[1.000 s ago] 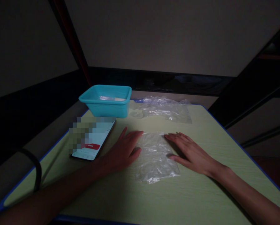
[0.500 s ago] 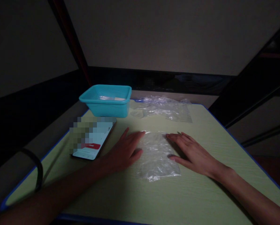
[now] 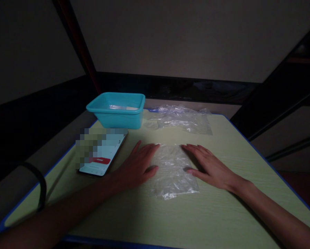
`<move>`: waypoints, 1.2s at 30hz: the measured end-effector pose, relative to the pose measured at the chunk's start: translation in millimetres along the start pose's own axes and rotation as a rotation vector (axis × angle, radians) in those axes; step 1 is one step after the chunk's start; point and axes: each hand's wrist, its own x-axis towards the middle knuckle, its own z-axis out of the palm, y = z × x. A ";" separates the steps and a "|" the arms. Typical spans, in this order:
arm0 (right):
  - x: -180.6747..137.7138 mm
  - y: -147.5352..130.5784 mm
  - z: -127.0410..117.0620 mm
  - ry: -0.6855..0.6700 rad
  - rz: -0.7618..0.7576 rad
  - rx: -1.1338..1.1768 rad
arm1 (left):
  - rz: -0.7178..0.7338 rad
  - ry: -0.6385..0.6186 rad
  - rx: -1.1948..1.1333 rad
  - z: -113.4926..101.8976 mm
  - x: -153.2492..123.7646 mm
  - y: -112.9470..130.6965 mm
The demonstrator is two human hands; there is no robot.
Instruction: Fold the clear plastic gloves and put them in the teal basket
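A clear plastic bag (image 3: 173,173), wrinkled and flat, lies on the table in front of me. My left hand (image 3: 140,164) rests at its left side, fingertips on the upper left corner and thumb on the left edge. Across from it, my right hand (image 3: 209,164) touches the upper right corner, with its thumb at the right edge. Both hands have their fingers stretched out and thumbs apart, and neither grips anything. More clear plastic bags (image 3: 183,119) lie crumpled in a heap at the table's far edge.
A turquoise plastic basket (image 3: 118,119) with something pale inside stands at the back left. Before it lies a phone (image 3: 103,155) with a lit screen, partly blurred out. A dark curved strap or cable (image 3: 42,186) is at the left. The pale table (image 3: 170,221) has a blue rim.
My right hand has shifted slightly left and up along the bag's right edge. My left hand stays nearly in place, and the view has moved a little.
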 end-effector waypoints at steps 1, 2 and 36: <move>-0.1 0.0 0.2 0.000 -0.002 -0.003 | -0.005 0.002 0.007 -0.1 0.0 0.3; -0.2 0.0 0.3 0.002 -0.003 -0.007 | -0.009 0.004 0.013 -0.2 -0.1 0.6; -2.4 -5.0 -1.6 0.007 0.038 -0.062 | 0.262 0.061 -0.168 -4.4 -8.7 1.9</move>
